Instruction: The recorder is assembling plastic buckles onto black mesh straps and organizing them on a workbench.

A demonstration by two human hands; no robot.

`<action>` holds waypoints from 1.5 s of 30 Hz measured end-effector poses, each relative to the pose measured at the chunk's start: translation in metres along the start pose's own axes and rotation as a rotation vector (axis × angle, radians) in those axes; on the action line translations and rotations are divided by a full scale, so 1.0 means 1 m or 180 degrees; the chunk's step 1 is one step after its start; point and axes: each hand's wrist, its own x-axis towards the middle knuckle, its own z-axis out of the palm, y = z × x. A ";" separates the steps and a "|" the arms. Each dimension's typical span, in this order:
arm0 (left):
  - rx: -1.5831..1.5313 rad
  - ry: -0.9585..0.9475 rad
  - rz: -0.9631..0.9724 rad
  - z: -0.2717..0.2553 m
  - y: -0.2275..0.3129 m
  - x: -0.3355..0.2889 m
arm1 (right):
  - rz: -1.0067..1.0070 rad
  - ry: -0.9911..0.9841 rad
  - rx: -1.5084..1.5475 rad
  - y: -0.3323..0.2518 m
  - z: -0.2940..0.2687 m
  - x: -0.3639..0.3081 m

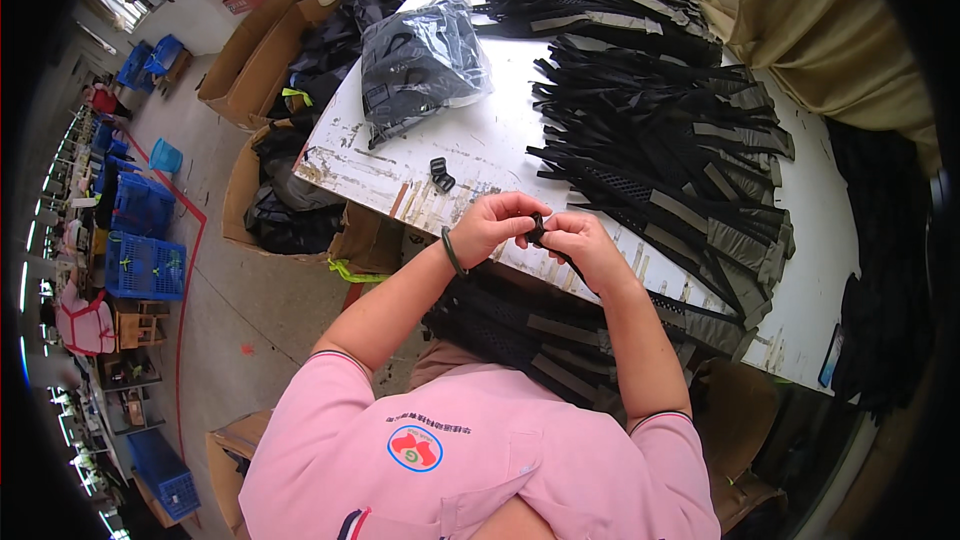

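My left hand (497, 228) and my right hand (582, 243) meet over the near edge of the white table. Both are closed, fingertips pinched round a small black buckle (537, 229) and the end of a black webbing strap. The fingers cover much of both, so how far the strap is threaded cannot be seen. From my right hand the strap runs toward a dark strap piece with mesh and grey panels (690, 316) at the table's front edge. A few loose black plastic buckles (441, 175) lie beyond my left hand.
A clear plastic bag of black buckles (425, 65) rests on the table (508, 130). Piles of black strap pieces (660, 150) cover its right side. More lie across my lap (520, 330). Cardboard boxes (245, 190) with dark goods stand left; blue crates (145, 265) are farther off.
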 end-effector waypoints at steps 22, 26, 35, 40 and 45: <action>-0.0727 0.0206 0.0373 0.015 -0.004 -0.003 | -0.1649 0.0483 -0.1969 -0.019 0.013 -0.014; -0.0983 0.0083 -0.0096 0.014 -0.001 -0.002 | -0.1518 0.0820 -0.1374 -0.005 0.015 -0.016; -0.1154 0.0311 -0.0238 0.019 0.003 -0.003 | -0.1628 0.0710 -0.1235 -0.009 0.012 -0.015; -0.2355 0.0443 -0.0415 0.025 0.000 -0.007 | -0.2353 0.0792 -0.2272 -0.009 0.007 -0.013; -0.0993 0.0782 -0.0031 0.032 -0.002 -0.006 | -0.2616 0.1568 -0.2509 -0.001 0.014 -0.016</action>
